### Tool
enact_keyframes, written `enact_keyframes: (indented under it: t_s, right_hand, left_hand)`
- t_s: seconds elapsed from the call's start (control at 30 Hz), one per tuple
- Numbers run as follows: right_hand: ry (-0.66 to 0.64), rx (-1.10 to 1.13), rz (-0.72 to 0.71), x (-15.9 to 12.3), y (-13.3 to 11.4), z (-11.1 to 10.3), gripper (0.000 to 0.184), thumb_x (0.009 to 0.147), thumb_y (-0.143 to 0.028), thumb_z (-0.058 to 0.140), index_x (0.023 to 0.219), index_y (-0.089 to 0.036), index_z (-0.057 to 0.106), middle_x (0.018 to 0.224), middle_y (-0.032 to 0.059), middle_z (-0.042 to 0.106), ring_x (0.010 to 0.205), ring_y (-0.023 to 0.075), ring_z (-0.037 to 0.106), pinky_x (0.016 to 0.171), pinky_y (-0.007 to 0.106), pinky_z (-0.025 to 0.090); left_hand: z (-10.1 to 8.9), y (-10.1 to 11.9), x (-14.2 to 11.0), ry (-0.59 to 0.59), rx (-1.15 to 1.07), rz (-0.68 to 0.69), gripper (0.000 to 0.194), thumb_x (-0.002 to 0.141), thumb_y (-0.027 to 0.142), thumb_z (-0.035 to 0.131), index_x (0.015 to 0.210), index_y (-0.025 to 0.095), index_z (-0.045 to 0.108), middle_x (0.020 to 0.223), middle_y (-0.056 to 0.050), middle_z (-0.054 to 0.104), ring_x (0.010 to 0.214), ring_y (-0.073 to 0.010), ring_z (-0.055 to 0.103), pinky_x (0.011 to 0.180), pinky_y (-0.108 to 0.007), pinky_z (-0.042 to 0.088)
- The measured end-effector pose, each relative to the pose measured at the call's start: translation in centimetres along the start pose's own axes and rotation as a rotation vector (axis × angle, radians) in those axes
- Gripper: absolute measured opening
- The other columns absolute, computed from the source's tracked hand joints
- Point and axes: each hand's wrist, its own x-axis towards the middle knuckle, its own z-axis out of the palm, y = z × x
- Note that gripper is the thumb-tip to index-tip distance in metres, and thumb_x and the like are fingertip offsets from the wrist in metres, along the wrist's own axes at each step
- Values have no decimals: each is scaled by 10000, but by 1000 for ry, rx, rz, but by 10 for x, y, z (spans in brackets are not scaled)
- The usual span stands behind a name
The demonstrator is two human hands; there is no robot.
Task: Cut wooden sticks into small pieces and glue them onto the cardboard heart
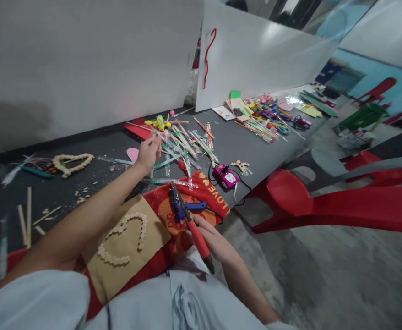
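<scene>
Head view: the right hand had its fingers closed around a red-handled tool, probably for steady control; its tip overlapped a blue glue gun. The left hand's fingers bent together beside wrapped sticks; any grip was unclear. Brown paper lay beneath a pale outline, perhaps as backing. Sleeves hid its lower edge.

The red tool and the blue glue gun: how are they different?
The red tool is in the right hand, but the glue gun lies on the red mat. The red tool is long and straight; the glue gun's handle sticks out sideways. The red tool has a red grip; the glue gun's is blue. Both have a handle.
</scene>
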Motion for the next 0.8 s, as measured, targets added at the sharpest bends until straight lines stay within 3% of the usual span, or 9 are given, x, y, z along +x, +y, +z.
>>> enact_keyframes:
  t_s: [0.3,0.4,0.67,0.8]
  right_hand:
    - [11,-82,-44,5,-1,0,175,772,-362,618,885,-230,595,921,2,555,856,162,494,799,282,407]
    - [7,-110,-50,5,-3,1,158,777,-347,611,874,-222,599,944,8,566,910,169,502,840,283,409]
    - [3,-71,-45,4,-3,2,153,788,-339,604,892,-227,596,890,1,533,824,153,459,750,258,399]
    - [7,-70,-55,3,-5,4,164,768,-341,627,891,-234,604,880,2,526,822,158,446,753,260,393]
  left_hand:
    - [-6,-8,-11,-125,93,79,577,738,706,518,522,193,364,464,60,344,421,-65,379,441,-232,307]
    - [-7,-11,-15,-136,114,76,572,745,703,509,526,192,374,475,55,360,432,-69,399,461,-238,329]
    - [-12,-15,-13,-122,190,87,484,821,591,494,571,195,372,507,51,393,463,-75,400,488,-231,327]
    - [-13,-12,-6,-73,213,114,354,803,527,569,740,202,444,585,53,466,476,-74,404,475,-211,320]
